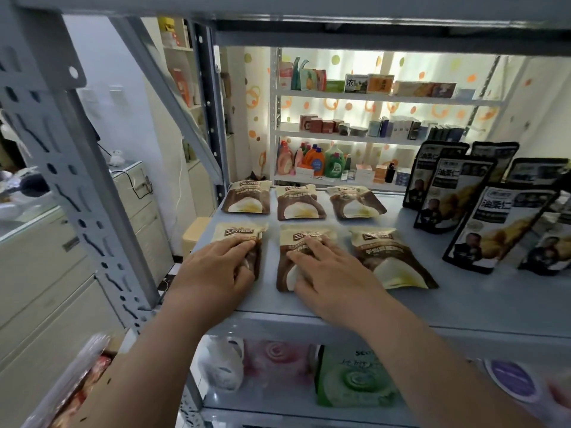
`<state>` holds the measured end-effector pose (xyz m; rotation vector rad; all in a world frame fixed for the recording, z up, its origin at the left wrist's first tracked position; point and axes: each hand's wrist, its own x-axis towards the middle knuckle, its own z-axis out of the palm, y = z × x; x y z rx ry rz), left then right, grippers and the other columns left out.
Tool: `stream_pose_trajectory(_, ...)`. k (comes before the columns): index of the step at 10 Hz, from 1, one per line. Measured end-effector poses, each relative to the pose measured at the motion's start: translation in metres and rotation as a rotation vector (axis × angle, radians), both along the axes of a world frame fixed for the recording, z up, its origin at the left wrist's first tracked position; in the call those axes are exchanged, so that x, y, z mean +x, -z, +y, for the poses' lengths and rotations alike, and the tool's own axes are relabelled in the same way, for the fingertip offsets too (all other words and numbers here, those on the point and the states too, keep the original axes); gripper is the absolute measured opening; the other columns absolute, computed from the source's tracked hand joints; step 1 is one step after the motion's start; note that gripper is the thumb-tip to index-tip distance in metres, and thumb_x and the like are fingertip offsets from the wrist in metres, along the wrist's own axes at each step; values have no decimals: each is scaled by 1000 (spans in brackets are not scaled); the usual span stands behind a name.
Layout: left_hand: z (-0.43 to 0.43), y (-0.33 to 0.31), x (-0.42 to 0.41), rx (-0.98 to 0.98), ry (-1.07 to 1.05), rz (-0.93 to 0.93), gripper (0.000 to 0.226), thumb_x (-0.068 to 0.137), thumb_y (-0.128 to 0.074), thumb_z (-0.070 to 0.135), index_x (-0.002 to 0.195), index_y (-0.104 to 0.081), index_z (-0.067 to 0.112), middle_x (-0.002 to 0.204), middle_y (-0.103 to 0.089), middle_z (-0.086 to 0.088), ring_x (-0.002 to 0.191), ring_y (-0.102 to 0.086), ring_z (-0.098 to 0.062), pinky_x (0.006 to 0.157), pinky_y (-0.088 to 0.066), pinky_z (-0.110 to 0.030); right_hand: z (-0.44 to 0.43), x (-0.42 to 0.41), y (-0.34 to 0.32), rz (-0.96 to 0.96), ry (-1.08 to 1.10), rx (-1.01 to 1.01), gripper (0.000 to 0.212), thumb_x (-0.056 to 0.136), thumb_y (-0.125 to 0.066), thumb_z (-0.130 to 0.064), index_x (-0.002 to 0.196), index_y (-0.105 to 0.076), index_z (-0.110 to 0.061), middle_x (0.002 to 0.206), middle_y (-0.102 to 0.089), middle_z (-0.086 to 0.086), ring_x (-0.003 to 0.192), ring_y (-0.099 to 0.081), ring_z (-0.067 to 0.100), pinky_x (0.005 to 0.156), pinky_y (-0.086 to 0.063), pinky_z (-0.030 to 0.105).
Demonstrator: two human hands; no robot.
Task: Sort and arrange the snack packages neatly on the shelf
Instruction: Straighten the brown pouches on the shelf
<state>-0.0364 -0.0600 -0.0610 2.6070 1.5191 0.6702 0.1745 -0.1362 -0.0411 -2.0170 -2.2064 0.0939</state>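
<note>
Our left hand point(216, 267) lies flat, fingers relaxed, on the near-left brown-and-cream foil snack pouch point(239, 231). Our right hand point(327, 279), fingers spread and straight, presses the near-middle pouch point(306, 234) of the same kind. Neither hand grips anything. Both pouches lie flat with their long axes running near to far, tops away from us. The near-right pouch point(389, 261) sits just right of our right hand, skewed, its bottom swung rightward, so we judge the right hand is the one to square it up. Three more pouches form the far row point(298, 202). All rest on a pale blue-grey metal shelf point(463, 301), with tall black glossy pouches point(494, 223) standing at the right. Beyond, white racks point(370, 97) hold boxes point(318, 125) and detergent bottles point(315, 157).
</note>
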Motion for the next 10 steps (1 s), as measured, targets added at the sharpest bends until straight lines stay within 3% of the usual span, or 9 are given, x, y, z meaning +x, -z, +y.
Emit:
stream_pose_trajectory(1,-2,-1,0,46,-15,58,49,94,-36,38,142,-45,37,148,-43,12,134,-38,-19,109,-31,-45,-11,16,-4,90,-19,144,53,98,-29,-51,150,-27,-41,164,-12,-5,151,0,18,119,-3,40)
stream_pose_trajectory(2,-8,-1,0,130,8,94,49,93,-34,41,138,-52,33,144,-49,10,135,-39,-19,112,-26,-50,-29,52,-3,63,108,309,52,97,-26,-51,147,-36,-39,161,-26,-3,151,-6,21,119,-9,43)
stream_pose_trajectory(3,-7,-1,0,113,37,58,48,92,-36,42,134,-57,31,140,-53,9,126,-45,-18,103,-36,-43,-37,81,5,-96,257,195,58,95,-16,-51,150,-31,-40,162,-22,-1,150,-3,25,119,-11,49)
stream_pose_trajectory(4,-5,-1,1,84,24,46,42,94,-46,39,133,-58,33,141,-52,10,125,-46,-17,99,-40,-39,-37,91,16,-84,321,118,56,96,-22,-52,151,-27,-41,163,-18,-2,149,-5,22,117,-16,46)
stream_pose_trajectory(5,-5,0,2,64,16,66,43,94,-45,41,135,-55,36,143,-50,11,126,-46,-16,100,-39,-39,-38,94,19,-1,352,130,58,93,-22,-56,149,-32,-43,161,-23,-4,146,-17,19,111,-30,41)
stream_pose_trajectory(8,-9,-4,2,74,43,35,40,93,-49,33,131,-60,31,140,-55,8,122,-51,-20,95,-42,-39,-37,92,17,-5,361,107,57,94,-28,-56,148,-37,-42,162,-24,-4,147,-18,20,113,-28,39)
stream_pose_trajectory(9,-9,-9,1,71,57,44,44,93,-45,34,135,-56,27,138,-56,2,121,-50,-23,100,-41,-44,-43,90,13,8,325,185,54,96,-36,-51,146,-45,-32,158,-34,1,147,-20,25,114,-26,40)
stream_pose_trajectory(10,-27,-14,5,145,56,39,52,92,-37,39,137,-53,19,133,-59,-5,118,-52,-25,99,-44,-45,-65,87,13,76,233,381,47,96,-52,-37,139,-55,-20,148,-49,5,142,-33,27,114,-28,39)
